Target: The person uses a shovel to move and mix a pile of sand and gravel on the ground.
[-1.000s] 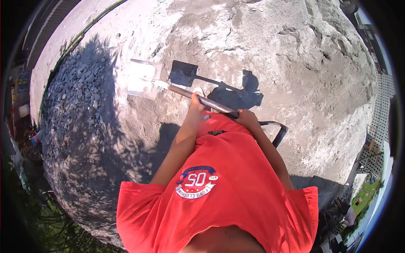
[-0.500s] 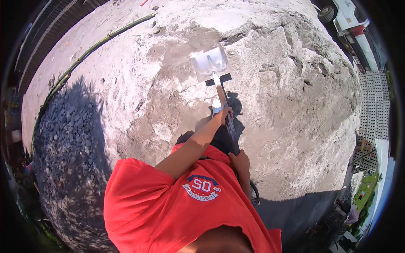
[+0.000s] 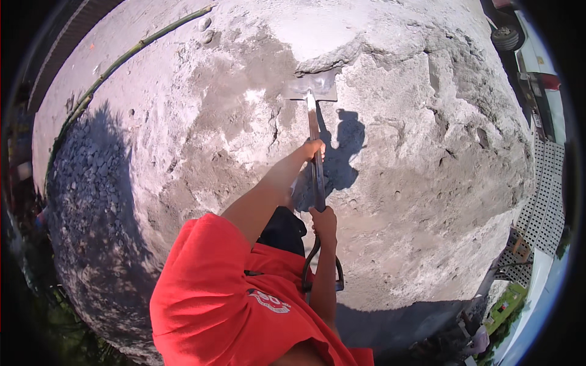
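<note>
A shovel [image 3: 317, 174] with a long dark shaft and a wide metal blade reaches forward from my body. My left hand [image 3: 314, 148] is wrapped round the shaft partway down. Nearer to me, my right hand [image 3: 323, 222] grips the upper shaft, just ahead of the black loop handle, which lies beside my right forearm. The flat blade meets the pale, powdery ground [image 3: 403, 183], its front edge against a raised, broken lip of sand. Whether the blade's tip is buried cannot be made out.
Grey stones [image 3: 91, 165] lie in shade at the left, beside a long green bamboo pole [image 3: 116, 64]. At the far right are a parked vehicle [image 3: 540, 73] and stacked hollow blocks [image 3: 546, 183]. Cracked, uneven sand rises at the upper right.
The shovel has gone forward, its blade now down at the broken sand edge instead of held above the ground. Both hands moved with it, arms more stretched, and the loop handle has come into sight.
</note>
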`<act>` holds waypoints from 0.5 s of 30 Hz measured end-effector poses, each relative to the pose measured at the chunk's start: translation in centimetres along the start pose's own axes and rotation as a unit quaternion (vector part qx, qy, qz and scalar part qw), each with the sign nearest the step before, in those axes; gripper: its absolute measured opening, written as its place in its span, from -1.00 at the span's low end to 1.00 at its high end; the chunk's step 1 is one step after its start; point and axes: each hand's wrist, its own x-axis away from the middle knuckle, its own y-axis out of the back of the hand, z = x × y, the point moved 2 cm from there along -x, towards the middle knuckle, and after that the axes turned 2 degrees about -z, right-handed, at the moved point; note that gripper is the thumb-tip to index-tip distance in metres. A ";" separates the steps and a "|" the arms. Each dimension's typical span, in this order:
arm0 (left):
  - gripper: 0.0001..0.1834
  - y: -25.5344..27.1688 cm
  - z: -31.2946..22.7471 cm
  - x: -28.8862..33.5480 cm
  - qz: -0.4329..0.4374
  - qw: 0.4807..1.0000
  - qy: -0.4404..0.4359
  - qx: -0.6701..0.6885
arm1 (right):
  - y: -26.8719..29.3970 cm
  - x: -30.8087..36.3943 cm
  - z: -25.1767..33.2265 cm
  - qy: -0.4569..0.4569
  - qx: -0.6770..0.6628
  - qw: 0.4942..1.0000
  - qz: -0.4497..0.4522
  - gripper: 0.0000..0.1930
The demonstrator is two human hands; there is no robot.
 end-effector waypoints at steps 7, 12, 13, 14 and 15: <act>-0.87 -3.8 5.1 1.9 0.014 0.995 0.069 -0.072 | -2.4 -4.8 -7.2 0.069 0.040 0.992 -0.095 -0.59; -0.87 -6.3 4.7 8.6 0.005 0.988 0.046 -0.149 | -1.8 -0.6 -7.1 0.023 -0.046 0.999 -0.014 -0.65; -0.87 -7.4 5.1 10.4 0.004 0.986 0.033 -0.166 | -1.1 0.1 -7.9 0.024 -0.050 0.998 -0.001 -0.67; -0.87 -8.2 6.2 13.4 -0.017 0.983 0.012 -0.185 | -1.0 1.2 -8.4 0.038 -0.056 0.997 0.029 -0.68; -0.87 -7.8 4.8 15.7 -0.037 0.980 -0.013 -0.193 | -0.4 3.6 -6.7 0.039 -0.047 0.996 0.058 -0.70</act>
